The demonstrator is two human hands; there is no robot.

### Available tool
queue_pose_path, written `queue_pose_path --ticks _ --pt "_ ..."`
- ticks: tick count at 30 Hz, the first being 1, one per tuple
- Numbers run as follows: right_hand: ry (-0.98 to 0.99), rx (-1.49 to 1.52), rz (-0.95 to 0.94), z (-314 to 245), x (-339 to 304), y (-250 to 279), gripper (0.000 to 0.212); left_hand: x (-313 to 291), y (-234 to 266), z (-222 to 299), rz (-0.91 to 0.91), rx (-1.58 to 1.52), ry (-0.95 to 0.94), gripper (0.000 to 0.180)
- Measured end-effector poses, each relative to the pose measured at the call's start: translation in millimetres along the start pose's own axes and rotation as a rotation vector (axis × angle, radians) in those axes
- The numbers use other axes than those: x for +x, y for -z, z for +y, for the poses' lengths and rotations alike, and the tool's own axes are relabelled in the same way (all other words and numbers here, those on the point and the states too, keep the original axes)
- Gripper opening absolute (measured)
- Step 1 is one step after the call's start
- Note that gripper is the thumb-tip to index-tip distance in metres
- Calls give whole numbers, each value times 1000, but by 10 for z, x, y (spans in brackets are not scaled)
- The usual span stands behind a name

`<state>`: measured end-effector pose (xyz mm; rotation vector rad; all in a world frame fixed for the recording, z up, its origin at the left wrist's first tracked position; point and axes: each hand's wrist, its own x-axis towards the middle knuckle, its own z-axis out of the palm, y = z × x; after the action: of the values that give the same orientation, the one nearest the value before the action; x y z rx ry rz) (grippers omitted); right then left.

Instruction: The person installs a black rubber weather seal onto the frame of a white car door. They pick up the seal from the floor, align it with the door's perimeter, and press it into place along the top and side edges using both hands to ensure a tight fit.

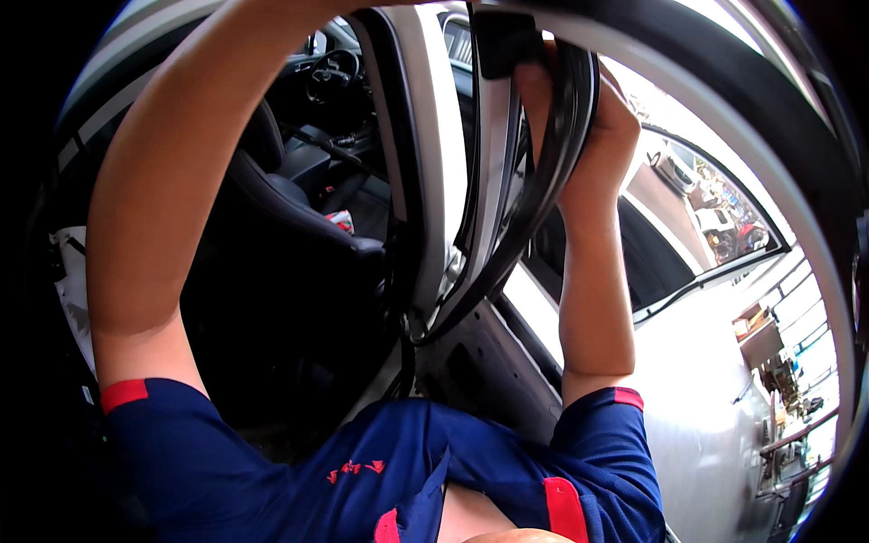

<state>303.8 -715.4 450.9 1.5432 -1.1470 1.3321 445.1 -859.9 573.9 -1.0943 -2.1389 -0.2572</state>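
Observation:
My left arm reaches up across the left side and passes the top edge, so the left hand is out of the picture. At the upper right my right hand [613, 118] is closed around a long black rubber door seal [554, 185]. Fingers show on both sides of the strip, though some are hidden behind it. The seal curves down along the open car door [493, 181] toward the door's lower hinge side. Left of it stands the white door pillar [436, 136] of the car body.
Inside the car are a dark seat [281, 195] and a steering wheel [333, 76]. A door window [715, 195] at the right shows parked vehicles. Shelves with assorted items [783, 389] stand at the far right. A pale floor [706, 434] lies below.

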Motion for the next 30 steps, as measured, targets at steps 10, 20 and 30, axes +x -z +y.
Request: queue_pose_path --ticks 10,20,30 --pt "-17 -81 26 -16 8 4 15 -95 -316 153 179 660 142 46" --pt "-538 1101 -168 -342 -130 571 67 -94 -299 114 244 809 73 38" --pt "-63 261 -260 -481 213 825 24 -139 -382 134 255 715 104 42"
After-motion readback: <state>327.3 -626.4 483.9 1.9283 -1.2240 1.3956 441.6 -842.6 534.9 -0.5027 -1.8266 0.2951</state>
